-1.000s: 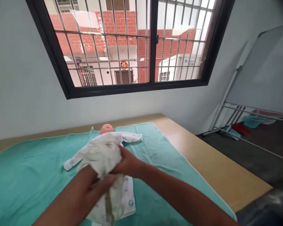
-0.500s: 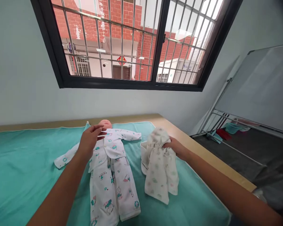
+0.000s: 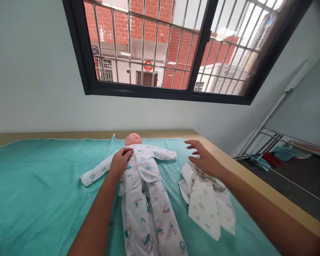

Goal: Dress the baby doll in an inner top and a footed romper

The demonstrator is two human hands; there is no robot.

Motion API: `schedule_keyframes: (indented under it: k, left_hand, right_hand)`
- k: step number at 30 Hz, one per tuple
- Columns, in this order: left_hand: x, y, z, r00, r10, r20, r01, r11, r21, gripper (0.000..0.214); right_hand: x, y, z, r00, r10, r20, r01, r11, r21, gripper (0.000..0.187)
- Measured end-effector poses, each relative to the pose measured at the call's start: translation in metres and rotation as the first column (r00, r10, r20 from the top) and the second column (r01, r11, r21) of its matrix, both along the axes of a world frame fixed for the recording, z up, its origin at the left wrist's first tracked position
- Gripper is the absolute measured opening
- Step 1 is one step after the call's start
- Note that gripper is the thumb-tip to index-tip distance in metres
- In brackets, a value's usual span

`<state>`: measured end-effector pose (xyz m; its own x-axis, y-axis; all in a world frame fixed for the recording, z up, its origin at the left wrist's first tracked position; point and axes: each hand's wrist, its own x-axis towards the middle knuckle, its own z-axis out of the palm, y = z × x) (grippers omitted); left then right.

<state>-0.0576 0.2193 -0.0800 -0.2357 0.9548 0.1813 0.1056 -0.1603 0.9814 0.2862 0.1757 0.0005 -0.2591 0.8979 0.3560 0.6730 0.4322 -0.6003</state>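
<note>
A baby doll [image 3: 133,139] lies on its back on a green cloth [image 3: 48,185], head toward the wall. It wears a white printed baby shirt [image 3: 149,169] and matching baby trousers [image 3: 160,220]. My left hand [image 3: 121,161] is at the shirt's upper front, fingers bent and close together; whether cloth is pinched between them is hidden. To the right, my right hand [image 3: 205,158] hovers with fingers spread and holds nothing. Just below it lies a crumpled cream patterned pair of baby trousers [image 3: 206,204], legs toward me.
The cloth covers a wooden-edged table [image 3: 256,185] against the wall. Above it is a black-framed barred window [image 3: 138,88]. At the right stands a whiteboard on a metal frame [image 3: 256,142], with basins [image 3: 285,153] on the floor behind.
My right hand has let go of the cream trousers, which now lie on the cloth, and its fingers have spread. My left hand has come down onto the shirt front. The view has shifted left.
</note>
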Motion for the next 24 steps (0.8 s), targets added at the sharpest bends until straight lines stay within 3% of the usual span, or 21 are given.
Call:
schedule_keyframes:
  k: [2,4,5,7,9,16,24]
  left_hand:
    - [0.001,0.001,0.006,0.986,0.018,-0.167,-0.015,1.000,0.023,0.021]
    - [0.003,0.002,0.010,0.958,0.076,-0.276,-0.063,0.997,0.055,0.021]
    - [0.004,0.002,0.010,0.947,0.107,-0.302,-0.090,0.993,0.070,0.022]
    - [0.007,0.005,0.008,0.929,0.162,-0.332,-0.137,0.986,0.096,0.028]
    - [0.009,0.008,0.004,0.914,0.204,-0.352,-0.175,0.978,0.113,0.032]
    - [0.011,0.013,-0.004,0.883,0.239,-0.404,-0.214,0.971,0.107,0.031]
    - [0.019,0.039,0.009,0.851,0.236,-0.469,-0.322,0.940,-0.111,0.017]
  right_hand:
    - [-0.062,0.014,-0.009,0.977,0.071,-0.202,-0.086,0.994,-0.065,0.035]
    - [-0.121,0.035,-0.022,0.951,0.079,-0.299,-0.114,0.988,-0.104,0.027]
    - [-0.146,0.048,-0.027,0.961,0.065,-0.268,-0.099,0.988,-0.117,0.026]
    - [-0.184,0.072,-0.033,0.998,0.019,-0.056,-0.026,0.992,-0.126,0.030]
    - [-0.207,0.092,-0.033,0.997,-0.003,0.078,0.014,0.991,-0.136,0.032]
    - [-0.218,0.113,-0.032,0.960,-0.002,0.279,0.057,0.980,-0.189,0.037]
    - [-0.216,0.114,-0.030,0.942,0.044,0.333,0.031,0.976,-0.216,0.038]
